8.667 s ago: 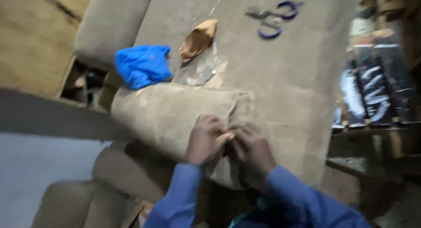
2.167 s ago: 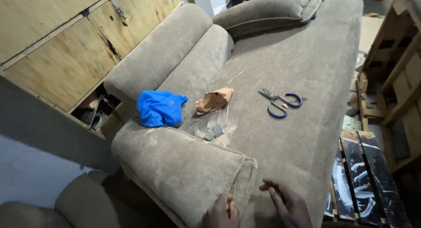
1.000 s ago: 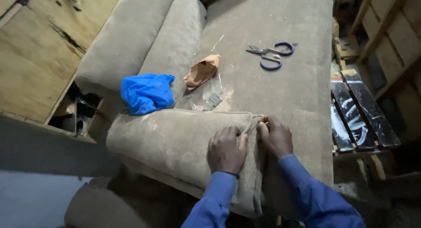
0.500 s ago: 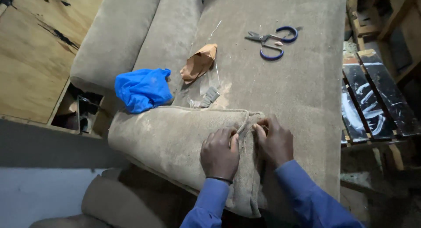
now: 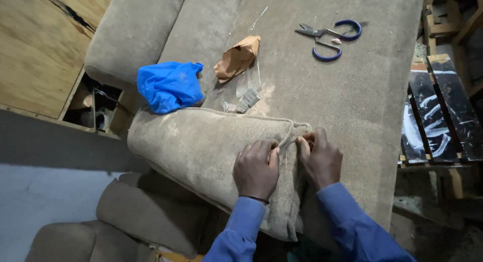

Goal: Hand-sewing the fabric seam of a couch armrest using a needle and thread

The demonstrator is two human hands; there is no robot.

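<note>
Hands pinch together on the open seam of the beige cushion cover (image 5: 201, 151) lying across the sofa seat, left hand (image 5: 256, 167) pressing fabric flat, right hand (image 5: 319, 159) gripping the edge; keeping both edges aligned and taut looks advisable.

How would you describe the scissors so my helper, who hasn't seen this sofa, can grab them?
Start at the long beige sofa lying flat under the hands. The scissors lie on its fabric at the far end, right of the brown paper wad and blue bag. They are the only metal tool there, with blue handle loops.
</note>
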